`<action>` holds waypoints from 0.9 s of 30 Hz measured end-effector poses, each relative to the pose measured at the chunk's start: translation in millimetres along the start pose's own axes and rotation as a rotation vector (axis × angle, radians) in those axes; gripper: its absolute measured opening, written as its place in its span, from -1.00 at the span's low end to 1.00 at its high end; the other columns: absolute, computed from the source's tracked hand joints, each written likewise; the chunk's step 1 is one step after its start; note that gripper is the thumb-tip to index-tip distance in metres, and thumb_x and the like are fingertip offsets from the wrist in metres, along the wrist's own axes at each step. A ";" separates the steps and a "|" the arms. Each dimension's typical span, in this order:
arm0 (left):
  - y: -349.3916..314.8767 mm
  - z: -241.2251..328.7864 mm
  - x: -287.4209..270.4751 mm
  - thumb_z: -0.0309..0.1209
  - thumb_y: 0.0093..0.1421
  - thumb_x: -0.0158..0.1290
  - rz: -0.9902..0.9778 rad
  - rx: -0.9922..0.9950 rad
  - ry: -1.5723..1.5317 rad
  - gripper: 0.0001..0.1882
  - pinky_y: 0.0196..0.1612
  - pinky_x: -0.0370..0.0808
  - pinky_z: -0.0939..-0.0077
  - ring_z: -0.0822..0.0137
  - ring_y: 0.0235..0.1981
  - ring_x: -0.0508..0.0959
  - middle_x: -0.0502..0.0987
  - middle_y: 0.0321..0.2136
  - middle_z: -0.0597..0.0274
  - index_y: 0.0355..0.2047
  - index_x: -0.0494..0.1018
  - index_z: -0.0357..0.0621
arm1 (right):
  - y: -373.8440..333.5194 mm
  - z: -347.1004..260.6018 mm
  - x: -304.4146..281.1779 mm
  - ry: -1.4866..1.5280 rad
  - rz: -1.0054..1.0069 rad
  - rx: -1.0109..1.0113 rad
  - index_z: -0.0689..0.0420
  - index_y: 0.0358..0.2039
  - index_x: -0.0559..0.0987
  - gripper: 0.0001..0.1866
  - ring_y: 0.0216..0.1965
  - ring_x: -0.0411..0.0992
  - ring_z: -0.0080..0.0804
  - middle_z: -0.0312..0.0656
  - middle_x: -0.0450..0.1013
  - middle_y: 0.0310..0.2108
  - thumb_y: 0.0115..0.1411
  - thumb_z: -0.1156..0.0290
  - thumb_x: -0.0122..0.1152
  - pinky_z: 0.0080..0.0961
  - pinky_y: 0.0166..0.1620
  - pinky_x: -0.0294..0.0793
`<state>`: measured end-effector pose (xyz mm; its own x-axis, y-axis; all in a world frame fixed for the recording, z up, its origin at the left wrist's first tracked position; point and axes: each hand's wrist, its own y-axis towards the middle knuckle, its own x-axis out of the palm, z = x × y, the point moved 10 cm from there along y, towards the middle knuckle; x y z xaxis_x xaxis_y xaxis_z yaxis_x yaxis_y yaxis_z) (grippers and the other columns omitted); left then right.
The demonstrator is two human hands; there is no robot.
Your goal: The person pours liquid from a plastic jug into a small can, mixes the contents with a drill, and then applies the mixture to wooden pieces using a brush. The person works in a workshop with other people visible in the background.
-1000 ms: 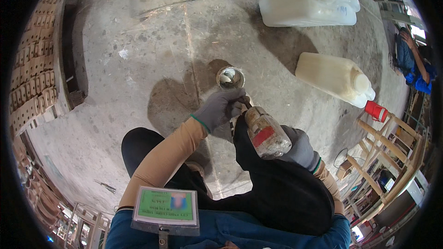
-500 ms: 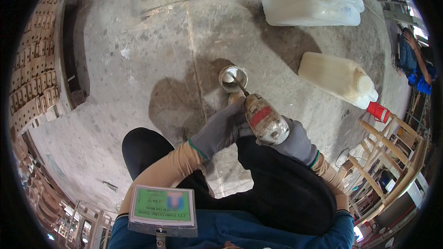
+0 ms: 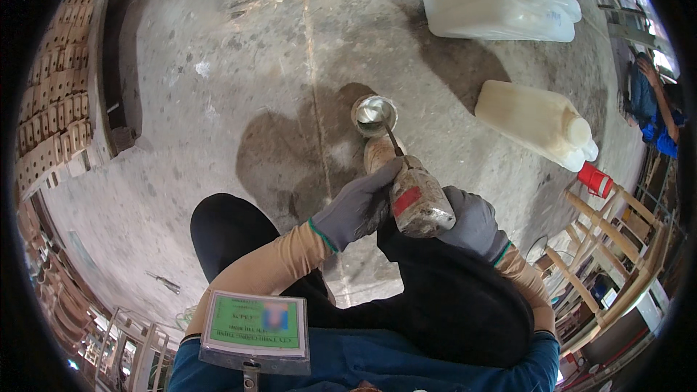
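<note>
A worn, paint-spattered power drill (image 3: 427,210) with a red patch is held between my two grey-gloved hands. My left hand (image 3: 356,205) closes on its front end, thumb along the side near the chuck. My right hand (image 3: 472,223) is wrapped at its rear right; the handle is hidden below the body. The drill's thin rod (image 3: 392,136) reaches down into a small round pot (image 3: 357,125) with white liquid inside. The pot stands on the concrete floor, against my bare foot (image 3: 376,151).
Two white plastic jugs, one standing farther off (image 3: 479,7) and one nearer (image 3: 523,117), are at the right. Beside them are a red container (image 3: 595,179) and a wooden chair frame (image 3: 602,247). Stacked drilled wooden pieces (image 3: 54,112) line the left. Another person (image 3: 653,101) sits far right.
The drill body has tilted more upright, its rear shifting slightly down. The rod leans at the pot's right side now. Both hands keep their hold.
</note>
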<state>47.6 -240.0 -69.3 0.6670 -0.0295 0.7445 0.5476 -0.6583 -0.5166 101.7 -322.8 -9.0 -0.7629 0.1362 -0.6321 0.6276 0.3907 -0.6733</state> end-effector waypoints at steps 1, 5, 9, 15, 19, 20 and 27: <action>0.6 -0.5 -1.0 -0.27 0.29 -0.10 -0.003 0.001 -0.007 -0.62 0.12 0.39 0.27 0.16 -0.02 0.43 0.37 -0.08 0.02 0.02 0.22 -0.25 | -0.5 -0.3 0.3 -0.011 0.006 0.010 0.15 -0.28 0.48 -0.53 -0.37 0.47 0.00 -0.01 0.49 -0.46 -0.15 0.12 0.31 -0.16 -0.28 0.43; 0.2 4.2 -8.1 -0.27 0.29 -0.10 0.019 0.030 0.038 -0.62 0.12 0.39 0.27 0.16 -0.01 0.43 0.37 -0.08 0.02 0.02 0.22 -0.25 | 2.3 -1.5 3.0 -0.026 0.022 -0.010 0.15 -0.29 0.49 -0.55 -0.38 0.47 0.01 -0.01 0.49 -0.46 -0.15 0.13 0.31 -0.16 -0.28 0.43; -3.3 7.9 -7.2 -0.25 0.30 -0.11 -0.017 0.037 0.018 -0.60 0.10 0.42 0.29 0.19 -0.02 0.45 0.37 -0.07 0.02 0.03 0.21 -0.26 | 7.0 -2.4 10.6 -0.030 -0.011 -0.049 0.15 -0.27 0.43 -0.40 -0.39 0.48 -0.01 0.00 0.48 -0.48 -0.13 -0.10 0.27 -0.12 -0.30 0.42; -2.2 5.8 -13.1 -0.24 0.31 -0.13 0.031 0.024 0.049 -0.59 0.07 0.46 0.33 0.20 -0.05 0.47 0.38 -0.07 0.02 0.03 0.21 -0.27 | 7.5 1.5 15.2 -0.031 -0.029 -0.082 0.14 -0.31 0.42 -0.42 -0.40 0.49 -0.04 -0.02 0.48 -0.49 -0.12 -0.12 0.25 -0.13 -0.31 0.42; 1.5 4.3 -15.3 -0.23 0.31 -0.14 0.008 0.014 0.045 -0.59 0.07 0.46 0.33 0.20 -0.04 0.46 0.39 -0.07 0.02 0.03 0.22 -0.28 | 6.0 0.8 12.3 -0.116 -0.017 -0.076 0.15 -0.31 0.45 -0.49 -0.41 0.49 -0.04 -0.03 0.48 -0.49 -0.10 -0.02 0.25 -0.15 -0.33 0.43; 2.2 4.0 -15.7 -0.23 0.31 -0.14 0.002 0.014 0.043 -0.59 0.07 0.46 0.33 0.20 -0.04 0.46 0.39 -0.07 0.02 0.02 0.22 -0.29 | 5.7 1.3 12.3 -0.123 -0.015 -0.074 0.16 -0.30 0.46 -0.51 -0.42 0.48 -0.03 -0.02 0.49 -0.48 -0.11 0.02 0.26 -0.15 -0.33 0.44; 2.2 1.7 -12.0 -0.22 0.31 -0.14 -0.004 0.038 0.048 -0.58 0.08 0.44 0.31 0.19 -0.03 0.45 0.39 -0.08 0.01 0.02 0.22 -0.30 | 2.7 5.2 13.2 -0.113 -0.025 -0.085 0.13 -0.33 0.43 -0.49 -0.42 0.49 -0.07 -0.04 0.47 -0.50 -0.06 -0.08 0.20 -0.17 -0.37 0.43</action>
<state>41.7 -239.8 -80.2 0.6402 -0.0635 0.7656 0.5694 -0.6297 -0.5284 94.1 -324.6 -21.2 -0.7526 0.0236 -0.6580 0.5895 0.4694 -0.6574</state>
